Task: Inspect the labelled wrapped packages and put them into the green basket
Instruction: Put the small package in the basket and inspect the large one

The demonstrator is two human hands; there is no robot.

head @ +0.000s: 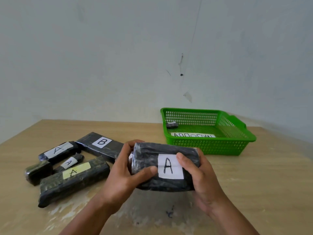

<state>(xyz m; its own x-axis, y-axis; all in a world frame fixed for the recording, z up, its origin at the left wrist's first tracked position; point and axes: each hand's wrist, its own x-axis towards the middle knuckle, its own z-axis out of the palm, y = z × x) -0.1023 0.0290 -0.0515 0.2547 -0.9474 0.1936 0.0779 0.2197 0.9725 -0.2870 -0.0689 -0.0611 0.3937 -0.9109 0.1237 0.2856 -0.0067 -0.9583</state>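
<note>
Held item: a squat package in wrinkled, glossy black plastic wrap (149, 160), above the light wooden table (254, 184) and just in front of the green plastic mesh basket (211, 146). Its white paper label (170, 166) faces me and reads "A" in black marker.

My left hand (122, 168) curls round the left end, thumb across the front. My right hand (199, 177) cups the right end, thumb on the label's top edge.

The basket holds one small black package (171, 125) at its back left corner, and a white paper strip (193, 135) whose writing I cannot read.

On the table to the left:
- flat "B" package (108, 150)
- long "A" package (57, 150)
- small "A" package (69, 162)
- large package with a yellow "A" label (72, 180)
- one stubby package (38, 172), label not visible
</note>
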